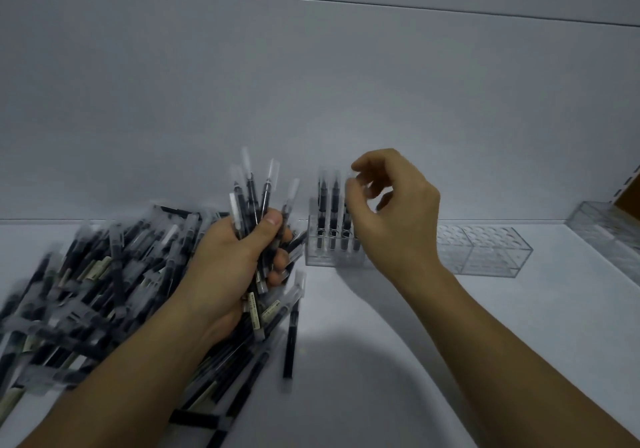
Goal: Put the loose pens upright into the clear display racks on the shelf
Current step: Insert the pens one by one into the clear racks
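Pens fill my left hand: its fingers and thumb are wrapped tight around a bundle of black pens with clear caps pointing up. Under that hand a big heap of loose pens sprawls across the white shelf. My right hand hovers at the clear display rack, where a few pens stand upright; its fingers are curled and partly apart near a pen top, though blur hides whether they grip it. An empty rack sits just right of it.
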A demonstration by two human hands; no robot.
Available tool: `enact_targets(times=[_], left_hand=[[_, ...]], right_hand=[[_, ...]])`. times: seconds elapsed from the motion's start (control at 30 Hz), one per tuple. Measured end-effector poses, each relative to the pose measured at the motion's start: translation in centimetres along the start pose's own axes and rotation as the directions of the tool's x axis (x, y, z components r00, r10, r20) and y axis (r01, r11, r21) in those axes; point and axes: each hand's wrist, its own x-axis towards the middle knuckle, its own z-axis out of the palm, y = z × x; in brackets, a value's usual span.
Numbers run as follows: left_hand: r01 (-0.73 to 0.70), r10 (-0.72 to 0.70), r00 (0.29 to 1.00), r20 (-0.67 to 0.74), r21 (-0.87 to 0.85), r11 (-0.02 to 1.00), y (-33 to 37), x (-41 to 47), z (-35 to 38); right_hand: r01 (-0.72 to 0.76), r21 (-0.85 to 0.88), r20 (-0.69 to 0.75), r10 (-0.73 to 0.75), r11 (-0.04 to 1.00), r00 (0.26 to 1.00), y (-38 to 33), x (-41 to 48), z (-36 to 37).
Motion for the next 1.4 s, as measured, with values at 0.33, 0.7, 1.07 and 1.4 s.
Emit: enact_targets(times=[0.33,0.7,1.07,1.4], left_hand=[[-0.027,0.024,0.996,0.085,0.032,0.999,0.2,-0.2,0.0],[-0.008,0.004,0.997,0.076,0.043,0.999,0.4,-0.5,0.3],[0.139,-0.140,0.990,-0.002,-0.047,0.989,0.3,0.4,-0.6],[0.106,-0.107,0.994,-0.033,-0.030,0.994,0.4,0.6,-0.7]], right_hand=[[-0.583,0.486,0.444,0.391,0.651,0.806,-2.1,-0.6,0.9],[-0.584,0.558,0.578,0.230,0.590,0.783,-2.3,-0.4,0.0],[-0.379,0.694,0.149,0.394,0.612,0.907,-0.7,2.3,-2.3],[-0.134,0.387,-0.029,0.157,0.912,0.987,0.4,1.6,-1.6]])
